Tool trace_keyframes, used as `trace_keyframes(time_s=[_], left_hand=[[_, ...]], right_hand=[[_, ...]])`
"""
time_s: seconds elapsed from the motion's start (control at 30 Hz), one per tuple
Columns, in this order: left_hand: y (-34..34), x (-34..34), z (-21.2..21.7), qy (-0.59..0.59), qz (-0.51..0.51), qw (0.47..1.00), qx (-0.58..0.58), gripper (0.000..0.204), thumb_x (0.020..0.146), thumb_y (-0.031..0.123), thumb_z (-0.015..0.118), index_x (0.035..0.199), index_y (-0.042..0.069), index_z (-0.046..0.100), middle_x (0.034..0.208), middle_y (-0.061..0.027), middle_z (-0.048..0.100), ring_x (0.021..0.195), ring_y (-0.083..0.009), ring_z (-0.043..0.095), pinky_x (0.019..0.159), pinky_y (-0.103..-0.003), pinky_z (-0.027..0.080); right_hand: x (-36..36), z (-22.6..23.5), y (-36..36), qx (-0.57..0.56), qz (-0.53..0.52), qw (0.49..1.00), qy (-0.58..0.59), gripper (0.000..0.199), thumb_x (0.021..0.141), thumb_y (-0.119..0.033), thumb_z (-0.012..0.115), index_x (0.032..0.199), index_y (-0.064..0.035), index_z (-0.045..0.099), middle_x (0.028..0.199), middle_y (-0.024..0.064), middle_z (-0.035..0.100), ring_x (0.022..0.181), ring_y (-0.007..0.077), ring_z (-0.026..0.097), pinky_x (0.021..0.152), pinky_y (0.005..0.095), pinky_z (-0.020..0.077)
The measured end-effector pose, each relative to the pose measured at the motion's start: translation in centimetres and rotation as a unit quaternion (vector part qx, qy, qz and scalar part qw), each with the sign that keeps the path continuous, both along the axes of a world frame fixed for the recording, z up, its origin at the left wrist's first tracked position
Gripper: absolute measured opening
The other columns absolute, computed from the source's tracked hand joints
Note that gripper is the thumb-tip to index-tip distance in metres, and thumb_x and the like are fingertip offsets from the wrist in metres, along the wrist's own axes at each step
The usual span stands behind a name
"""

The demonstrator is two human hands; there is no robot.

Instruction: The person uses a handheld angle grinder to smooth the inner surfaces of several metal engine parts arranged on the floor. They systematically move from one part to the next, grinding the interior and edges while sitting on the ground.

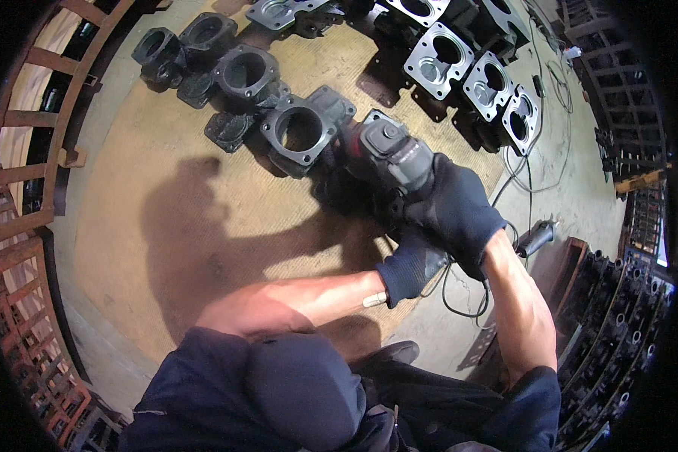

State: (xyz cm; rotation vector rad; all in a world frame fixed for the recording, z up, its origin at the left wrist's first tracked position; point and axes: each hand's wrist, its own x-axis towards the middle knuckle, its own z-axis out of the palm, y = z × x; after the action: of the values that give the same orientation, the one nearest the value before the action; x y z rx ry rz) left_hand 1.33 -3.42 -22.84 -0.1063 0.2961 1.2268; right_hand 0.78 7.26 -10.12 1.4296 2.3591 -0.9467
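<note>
A dark angle grinder [393, 154] is tilted over the front end of a row of cast metal housings. My gloved right hand [459, 211] wraps around the grinder's body from the right. Under it, my gloved left hand [416, 265] grips the rear of the same tool, its fingers mostly hidden. Just left of the grinder's head stands a housing [325, 134] with a round bore and a flat, bolt-holed flange. The grinder's disc is blurred, and I cannot tell exactly where it touches the metal.
More dark housings [245, 69] run up the left side of the tan mat [120, 226]. Housings with bright machined faces [438, 62] stand at the upper right. A black handheld tool [536, 238] and loose cables lie on the floor. Metal racks [22, 226] line both sides.
</note>
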Motion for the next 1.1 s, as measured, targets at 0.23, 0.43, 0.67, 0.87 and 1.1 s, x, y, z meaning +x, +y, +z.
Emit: trace_keyframes(time_s=[0.23, 0.43, 0.67, 0.87, 1.1], left_hand=[[-1.6, 3.9, 4.4, -0.118, -0.038, 0.992, -0.036, 0.04, 0.098, 0.012, 0.041, 0.136, 0.004, 0.032, 0.14, -0.0105, 0.038, 0.126, -0.0193, 0.04, 0.11, -0.031, 0.029], [-1.1, 3.1, 2.3, 0.191, -0.08, 0.972, 0.113, 0.04, 0.099, 0.016, 0.039, 0.137, 0.004, 0.032, 0.141, -0.0097, 0.036, 0.128, -0.0177, 0.037, 0.111, -0.029, 0.027], [4.6, 3.5, -1.5, -0.221, 0.031, 0.974, 0.03, 0.041, 0.1, 0.026, 0.037, 0.136, 0.005, 0.039, 0.14, -0.0114, 0.039, 0.124, -0.0173, 0.041, 0.109, -0.029, 0.03], [5.1, -0.3, 1.8, 0.557, -0.008, 0.787, 0.265, 0.036, 0.092, 0.005, 0.046, 0.127, -0.002, 0.044, 0.124, -0.0128, 0.051, 0.117, -0.0168, 0.046, 0.102, -0.03, 0.037], [4.3, 1.9, -0.4, 0.273, 0.002, 0.95, 0.152, 0.036, 0.095, 0.015, 0.045, 0.129, 0.003, 0.044, 0.125, -0.0114, 0.051, 0.116, -0.0177, 0.048, 0.102, -0.031, 0.038]], right_hand=[[4.8, 2.0, -2.1, 0.029, -0.021, 0.998, -0.054, 0.051, 0.061, -0.032, 0.073, 0.097, 0.0016, 0.059, 0.084, 0.024, 0.065, 0.082, 0.042, 0.063, 0.076, 0.0444, 0.0511], [3.9, 1.7, -1.3, 0.01, -0.052, 0.998, -0.021, 0.05, 0.06, -0.03, 0.072, 0.096, 0.0006, 0.059, 0.085, 0.0248, 0.065, 0.085, 0.0404, 0.064, 0.078, 0.0437, 0.0508], [1.2, 0.6, 2.6, 0.064, -0.011, 0.998, -0.002, 0.052, 0.058, -0.03, 0.073, 0.1, -0.0025, 0.059, 0.089, 0.0231, 0.066, 0.088, 0.0394, 0.064, 0.079, 0.0416, 0.0508], [2.1, -0.3, 4.4, 0.078, -0.041, 0.996, -0.001, 0.049, 0.058, -0.021, 0.073, 0.098, 0.0035, 0.059, 0.084, 0.0205, 0.066, 0.08, 0.0337, 0.066, 0.075, 0.0366, 0.0508], [2.0, 0.1, 4.1, 0.041, -0.049, 0.998, 0.012, 0.058, 0.057, -0.034, 0.077, 0.101, -0.0004, 0.06, 0.091, 0.0229, 0.066, 0.089, 0.0376, 0.064, 0.081, 0.0396, 0.0505]])
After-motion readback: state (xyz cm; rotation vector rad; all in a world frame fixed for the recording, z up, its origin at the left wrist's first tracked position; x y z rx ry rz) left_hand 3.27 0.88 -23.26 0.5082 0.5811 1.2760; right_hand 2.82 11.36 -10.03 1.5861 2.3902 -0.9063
